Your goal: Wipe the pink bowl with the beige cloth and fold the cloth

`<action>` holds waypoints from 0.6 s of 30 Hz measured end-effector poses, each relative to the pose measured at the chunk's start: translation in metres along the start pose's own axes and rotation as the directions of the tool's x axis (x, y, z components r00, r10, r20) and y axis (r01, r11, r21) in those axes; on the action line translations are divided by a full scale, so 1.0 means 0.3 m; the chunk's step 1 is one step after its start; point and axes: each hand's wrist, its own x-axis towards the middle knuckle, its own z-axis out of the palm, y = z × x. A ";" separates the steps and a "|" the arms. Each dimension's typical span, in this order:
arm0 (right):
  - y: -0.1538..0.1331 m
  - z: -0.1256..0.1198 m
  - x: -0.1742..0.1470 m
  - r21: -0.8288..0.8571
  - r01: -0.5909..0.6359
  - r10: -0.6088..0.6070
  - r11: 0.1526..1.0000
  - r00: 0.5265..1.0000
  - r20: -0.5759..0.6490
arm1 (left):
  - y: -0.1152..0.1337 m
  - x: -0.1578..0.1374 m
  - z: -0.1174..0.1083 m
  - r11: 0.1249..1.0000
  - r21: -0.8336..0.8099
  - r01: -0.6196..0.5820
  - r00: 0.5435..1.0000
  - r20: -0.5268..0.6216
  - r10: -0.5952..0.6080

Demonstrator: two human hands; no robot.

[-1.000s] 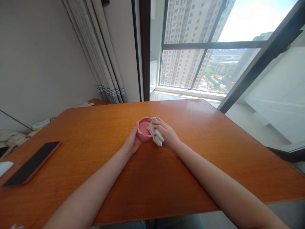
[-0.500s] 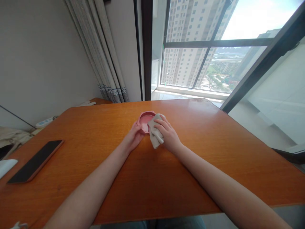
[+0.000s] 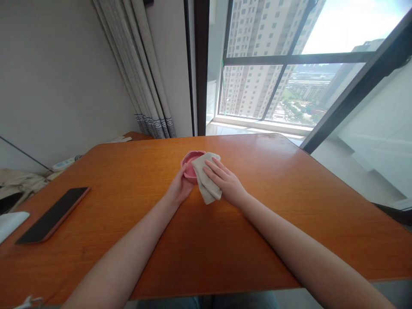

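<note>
A pink round shallow dish (image 3: 188,160) with a raised rim is gripped at its near left side by my left hand (image 3: 180,184). It looks tilted, and the cloth hides its right part. My right hand (image 3: 227,180) holds a light grey cloth (image 3: 206,184) against the right side of the dish. The fingers lie over the cloth, and its lower corner hangs down towards me. Both hands are over the middle of the wooden table (image 3: 135,171).
A flat black slab with a reddish-brown edge (image 3: 53,216) lies on the table at left. Beside it is a white object (image 3: 12,223), partly cut off. A white cord (image 3: 30,301) shows at the bottom left. A power strip (image 3: 64,164) lies beyond the table's left edge.
The dish has shifted slightly left and looks more tilted. The cloth is spread wider and now covers more of the dish, with my right-hand fingers flatter on it.
</note>
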 end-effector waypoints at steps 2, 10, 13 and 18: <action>-0.012 0.012 0.002 -0.009 0.011 -0.011 1.000 1.000 0.024 | -0.002 0.002 -0.006 1.000 -0.001 0.022 0.999 -0.031 -0.022; 0.007 -0.008 -0.014 -0.042 0.067 -0.069 0.997 0.996 -0.049 | 0.015 -0.005 -0.009 0.993 0.024 0.114 0.990 0.085 -0.116; 0.021 -0.019 -0.015 -0.022 0.057 -0.058 0.998 0.998 -0.032 | 0.014 -0.009 -0.003 0.989 0.052 0.141 0.987 0.073 -0.145; 0.013 0.003 -0.003 -0.047 0.039 -0.039 0.998 0.999 0.007 | 0.003 0.001 -0.007 0.998 0.051 0.029 0.999 -0.019 -0.028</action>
